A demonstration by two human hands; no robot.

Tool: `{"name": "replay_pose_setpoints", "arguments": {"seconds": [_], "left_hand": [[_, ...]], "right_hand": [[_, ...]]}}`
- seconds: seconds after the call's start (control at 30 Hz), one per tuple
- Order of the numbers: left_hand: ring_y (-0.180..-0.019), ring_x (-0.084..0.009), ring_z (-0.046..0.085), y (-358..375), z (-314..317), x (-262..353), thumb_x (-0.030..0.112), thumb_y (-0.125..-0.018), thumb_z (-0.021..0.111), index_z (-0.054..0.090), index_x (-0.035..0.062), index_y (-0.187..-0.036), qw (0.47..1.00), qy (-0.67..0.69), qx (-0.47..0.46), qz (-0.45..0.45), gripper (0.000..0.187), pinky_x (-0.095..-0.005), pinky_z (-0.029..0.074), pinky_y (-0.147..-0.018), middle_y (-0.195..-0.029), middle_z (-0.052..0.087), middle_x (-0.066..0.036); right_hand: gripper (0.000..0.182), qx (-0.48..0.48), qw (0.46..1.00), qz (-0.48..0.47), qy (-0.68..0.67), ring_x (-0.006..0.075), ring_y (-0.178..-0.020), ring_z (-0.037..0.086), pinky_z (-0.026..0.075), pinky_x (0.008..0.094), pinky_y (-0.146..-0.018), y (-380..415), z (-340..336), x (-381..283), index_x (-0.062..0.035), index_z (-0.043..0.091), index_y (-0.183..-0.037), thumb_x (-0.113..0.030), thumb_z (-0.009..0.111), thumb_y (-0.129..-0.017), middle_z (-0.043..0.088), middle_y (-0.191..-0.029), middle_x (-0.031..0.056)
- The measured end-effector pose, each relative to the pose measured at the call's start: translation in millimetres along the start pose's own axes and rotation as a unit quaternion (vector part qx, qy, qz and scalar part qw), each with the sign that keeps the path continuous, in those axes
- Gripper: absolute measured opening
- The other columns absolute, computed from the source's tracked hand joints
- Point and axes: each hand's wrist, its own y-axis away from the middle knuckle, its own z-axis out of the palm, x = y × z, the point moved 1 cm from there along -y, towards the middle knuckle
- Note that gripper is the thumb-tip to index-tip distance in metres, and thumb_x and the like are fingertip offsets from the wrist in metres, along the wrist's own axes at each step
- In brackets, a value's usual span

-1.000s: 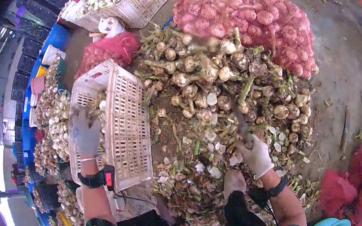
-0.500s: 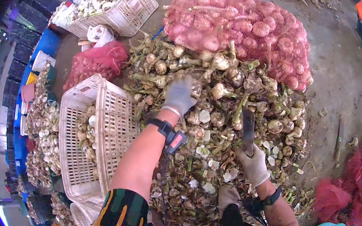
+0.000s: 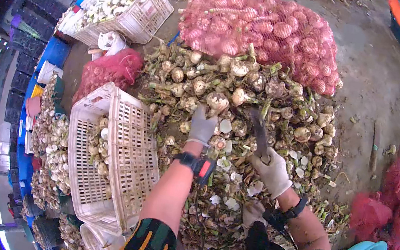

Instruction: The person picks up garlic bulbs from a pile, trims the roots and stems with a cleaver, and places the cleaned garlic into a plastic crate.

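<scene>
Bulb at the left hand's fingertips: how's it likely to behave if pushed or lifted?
The bulb may roll if pushed, since its body looks rounded, though the heaped bulbs beside it could check that. It might shed skin or dirt when gripped: its surface looks soiled, and white peel scraps lie nearby.

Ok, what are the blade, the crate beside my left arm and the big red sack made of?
Blade: probably metal, dull grey and flat. Crate: likely plastic, matte and scuffed, with regular slots. Sack: seemingly synthetic red netting, bulbs showing through its mesh; fibre unclear.
</scene>
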Motion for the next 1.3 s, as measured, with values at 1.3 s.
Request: {"name": "replay_pose_setpoints", "arguments": {"seconds": [1.3], "left_hand": [[-0.1, -0.0318, 0.056, 216.9, -74.3, 130.3, 0.024, -0.078, 0.07, 0.042, -0.0029, -0.129, 0.957, 0.286, -0.056, 0.0, 0.065, -0.0403, 0.045, -0.09, -0.119, 0.052, -0.017]], "right_hand": [[0.022, -0.157, 0.916, 0.039, -0.367, 0.0092, -0.085, 0.059, 0.05, 0.0293, -0.077, 46.0, 3.8, -45.2, -0.0043, 0.063, -0.102, -0.021, 0.065, -0.088, 0.063, -0.094, -0.0014]]}}
